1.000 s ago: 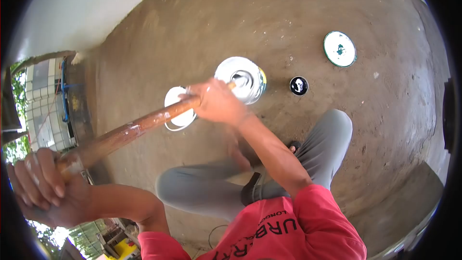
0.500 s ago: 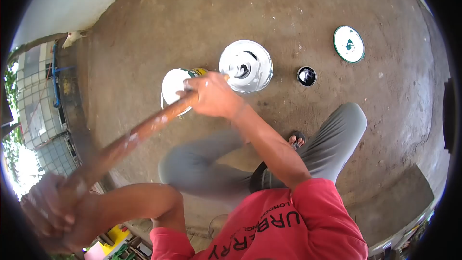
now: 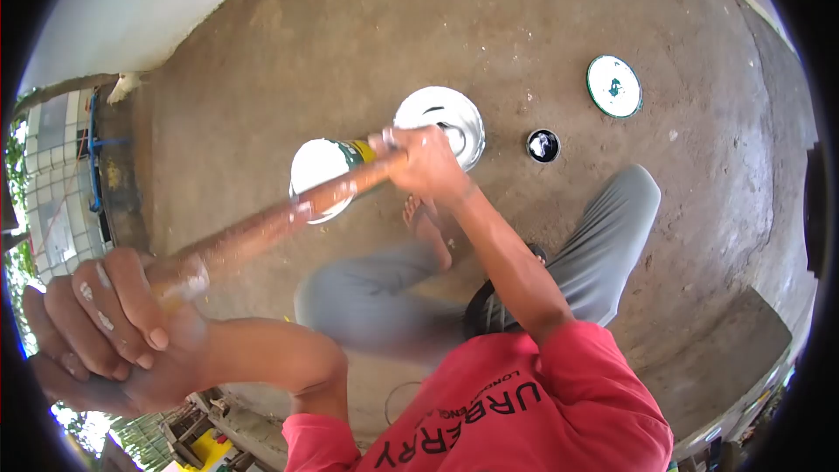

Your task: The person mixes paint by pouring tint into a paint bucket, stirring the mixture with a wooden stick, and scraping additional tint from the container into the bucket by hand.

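Note:
My left hand (image 3: pixel 118 328), spotted with white paint, is wrapped around the upper end of a long wooden stick (image 3: pixel 262 232). My right hand (image 3: pixel 424 162) grips the same stick lower down, beside an open bucket of whitish paint (image 3: pixel 468 114) with dark swirls in it. That hand hides the stick's lower end, so I cannot tell how deep it reaches. Close by on the left is a white bucket (image 3: pixel 316 166) with a green and yellow label, partly behind the stick.
A small can with black and white paint (image 3: pixel 543 146) stands right of the paint bucket. Farther right lies a round white lid (image 3: pixel 614 86) with a green rim. My bent legs and feet are below, on the brown floor (image 3: pixel 350 44). A pale wall (image 3: pixel 149 9) rises at upper left.
My left hand has risen closer to the camera with the stick's upper end. My right hand has shifted slightly right with the stick. The view has also moved a little.

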`<state>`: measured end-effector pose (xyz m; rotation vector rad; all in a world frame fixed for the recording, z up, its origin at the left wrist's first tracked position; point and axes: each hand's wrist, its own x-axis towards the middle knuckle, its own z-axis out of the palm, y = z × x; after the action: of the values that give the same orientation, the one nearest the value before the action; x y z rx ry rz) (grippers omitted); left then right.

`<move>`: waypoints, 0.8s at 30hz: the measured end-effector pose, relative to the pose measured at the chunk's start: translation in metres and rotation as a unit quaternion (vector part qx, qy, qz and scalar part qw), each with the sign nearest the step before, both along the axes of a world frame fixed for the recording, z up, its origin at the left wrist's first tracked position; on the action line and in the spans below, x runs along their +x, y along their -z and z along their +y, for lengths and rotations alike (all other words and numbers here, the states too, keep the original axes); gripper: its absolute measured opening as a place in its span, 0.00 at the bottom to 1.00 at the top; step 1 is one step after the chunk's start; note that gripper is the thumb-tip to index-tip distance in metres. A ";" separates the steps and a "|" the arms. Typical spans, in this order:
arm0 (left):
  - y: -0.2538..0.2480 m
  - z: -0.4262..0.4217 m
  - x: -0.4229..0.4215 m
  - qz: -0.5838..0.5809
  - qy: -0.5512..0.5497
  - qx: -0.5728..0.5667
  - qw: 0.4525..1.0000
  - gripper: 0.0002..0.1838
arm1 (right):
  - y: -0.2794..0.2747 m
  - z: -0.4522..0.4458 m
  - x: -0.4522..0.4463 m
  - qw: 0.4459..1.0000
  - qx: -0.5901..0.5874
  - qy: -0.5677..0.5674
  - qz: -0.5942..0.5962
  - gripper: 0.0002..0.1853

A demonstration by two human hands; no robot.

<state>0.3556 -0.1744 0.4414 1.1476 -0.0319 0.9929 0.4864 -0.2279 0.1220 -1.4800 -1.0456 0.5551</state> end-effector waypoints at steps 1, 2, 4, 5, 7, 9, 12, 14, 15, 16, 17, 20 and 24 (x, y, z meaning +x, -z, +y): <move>0.006 -0.002 0.007 0.001 -0.023 0.028 0.999 0.15 | 0.003 0.012 0.001 0.996 -0.017 0.031 -0.080 0.05; 0.005 -0.006 0.012 0.014 -0.042 0.048 0.998 0.15 | 0.006 0.022 -0.007 0.999 0.028 0.020 -0.042 0.06; 0.000 -0.012 0.019 0.049 -0.074 0.080 0.993 0.15 | 0.005 0.028 -0.013 0.998 0.041 -0.040 0.010 0.08; -0.001 -0.013 0.020 0.066 -0.074 0.088 0.991 0.15 | 0.002 0.018 -0.023 0.995 0.002 -0.092 0.032 0.09; -0.001 -0.012 0.020 0.086 -0.060 0.107 0.989 0.14 | -0.010 -0.001 -0.009 0.994 -0.022 -0.105 -0.006 0.10; 0.005 -0.008 0.016 0.088 -0.046 0.125 0.987 0.13 | -0.008 -0.005 0.011 0.996 -0.038 -0.084 0.001 0.10; 0.006 -0.009 0.007 0.103 -0.019 0.124 0.987 0.14 | 0.006 0.020 -0.019 0.999 0.018 -0.041 0.021 0.06; -0.005 -0.006 -0.006 0.104 0.016 0.085 0.991 0.15 | 0.003 0.018 -0.025 0.992 -0.029 -0.119 0.021 0.08; -0.005 -0.005 -0.007 0.095 -0.033 0.080 0.992 0.15 | 0.001 0.011 -0.016 0.990 -0.012 -0.140 0.023 0.08; -0.005 -0.004 -0.008 0.088 -0.084 0.074 0.990 0.15 | -0.001 -0.001 -0.004 0.987 0.006 -0.159 0.028 0.08; 0.004 -0.010 0.001 0.066 -0.208 0.092 0.972 0.15 | -0.004 -0.007 0.002 0.982 0.023 -0.183 0.029 0.08; 0.018 -0.018 0.007 0.115 -0.418 0.213 0.876 0.16 | 0.001 0.021 -0.009 0.999 -0.002 -0.051 0.005 0.07; -0.009 -0.002 -0.010 0.118 -0.009 0.046 0.992 0.18 | 0.005 0.002 -0.010 0.989 -0.007 -0.147 0.027 0.08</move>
<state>0.3455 -0.1765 0.4505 1.3460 0.1230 0.8725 0.4765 -0.2257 0.1166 -1.3233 -1.2274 0.8068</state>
